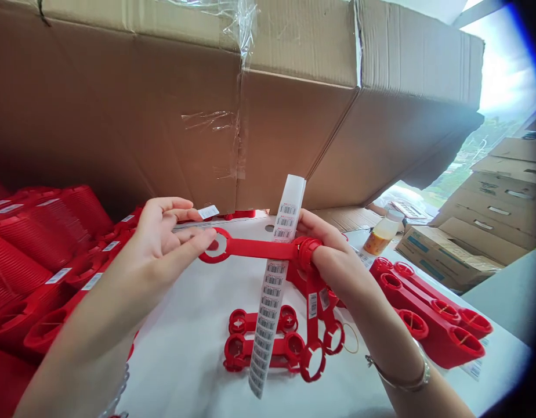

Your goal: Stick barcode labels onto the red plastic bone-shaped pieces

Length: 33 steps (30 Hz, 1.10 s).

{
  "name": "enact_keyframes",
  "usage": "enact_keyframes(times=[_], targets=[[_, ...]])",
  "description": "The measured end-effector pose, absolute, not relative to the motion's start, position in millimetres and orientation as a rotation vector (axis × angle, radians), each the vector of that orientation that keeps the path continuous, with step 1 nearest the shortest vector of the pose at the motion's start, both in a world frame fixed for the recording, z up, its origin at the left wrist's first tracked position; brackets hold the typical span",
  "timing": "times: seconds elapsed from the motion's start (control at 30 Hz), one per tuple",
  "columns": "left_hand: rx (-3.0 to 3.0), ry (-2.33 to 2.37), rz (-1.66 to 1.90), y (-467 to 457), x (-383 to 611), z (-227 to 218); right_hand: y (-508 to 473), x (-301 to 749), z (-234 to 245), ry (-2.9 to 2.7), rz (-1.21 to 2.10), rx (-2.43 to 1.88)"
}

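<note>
My left hand (163, 244) is raised with a small white barcode label (208, 212) on its fingertips, close to one ring end of a red plastic bar part (259, 249). My right hand (333, 258) grips the other ring end of that part. A long strip of barcode labels (270, 296) hangs down past the bar, its top end above it. On the white table (176, 354) below lie more red ring-ended parts (259, 342), some with labels on them. A rubber band (350, 339) lies near my right wrist.
Stacks of red slotted plastic pieces (33, 249) fill the left side. Similar red parts (428, 313) lie at the right. A bottle with orange contents (383, 232) stands beyond them, near cardboard boxes (451, 255). A large carton (163, 116) looms overhead.
</note>
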<state>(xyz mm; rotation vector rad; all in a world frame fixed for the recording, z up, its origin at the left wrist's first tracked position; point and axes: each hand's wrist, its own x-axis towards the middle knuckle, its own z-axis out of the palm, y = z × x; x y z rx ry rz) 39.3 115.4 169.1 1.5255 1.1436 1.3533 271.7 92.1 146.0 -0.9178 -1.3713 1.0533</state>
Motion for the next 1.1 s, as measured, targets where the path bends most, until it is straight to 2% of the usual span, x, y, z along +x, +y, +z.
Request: enact_keyframes(times=[0.13, 0.33, 0.5, 1.1], targets=[[1.764, 1.331, 1.549, 109.2, 43.4, 170.1, 91.2, 273.6, 147.1, -1.375, 0.992, -0.955], [1.762, 1.414, 1.204, 82.1, 53.1, 182.2, 89.0, 270.6, 145.5, -1.433, 0.993, -0.957], [1.743, 1.374, 1.047, 77.5, 63.8, 179.4, 87.2, 267.0, 141.5, -1.498, 0.963, -0.925], [1.835, 1.377, 0.871, 90.9, 63.0, 172.5, 82.0, 264.6, 146.8, -1.523, 0.961, -0.955]])
